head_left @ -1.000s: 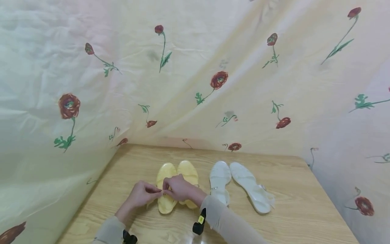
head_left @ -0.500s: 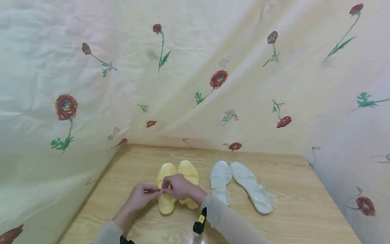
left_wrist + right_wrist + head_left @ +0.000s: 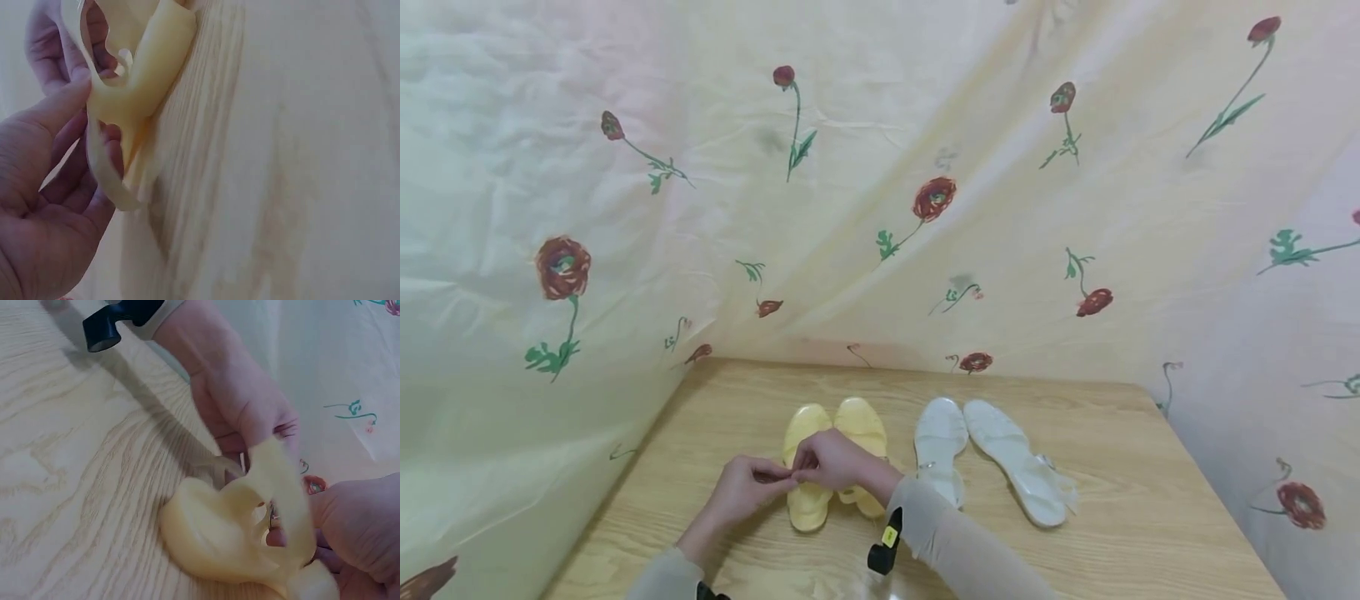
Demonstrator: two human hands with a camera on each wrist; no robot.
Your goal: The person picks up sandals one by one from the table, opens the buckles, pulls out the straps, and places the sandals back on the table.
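Observation:
In the head view, my left hand (image 3: 741, 492) and right hand (image 3: 837, 461) meet over the left yellow sandal (image 3: 809, 510), which lies toe away on the table. The left wrist view shows my left thumb and fingers pinching its ankle strap (image 3: 103, 165), whose loose end hangs past the fingers. From the other side, my right hand (image 3: 240, 400) pinches the same strap area, its fingertips partly hidden behind the strap. A small metal buckle (image 3: 273, 514) shows between the hands. The second yellow sandal (image 3: 859, 417) lies alongside, partly under my right wrist.
Two white sandals, one upright (image 3: 942, 425) and one angled outward (image 3: 1000, 433), lie right of the yellow pair. All rest on a wood-grain table (image 3: 1112, 450). A flower-printed cloth (image 3: 850, 208) hangs behind and at both sides.
Both hands stay at the strap of the left yellow sandal, with only small finger shifts. The head view has tilted slightly; the sandals have not moved on the table.

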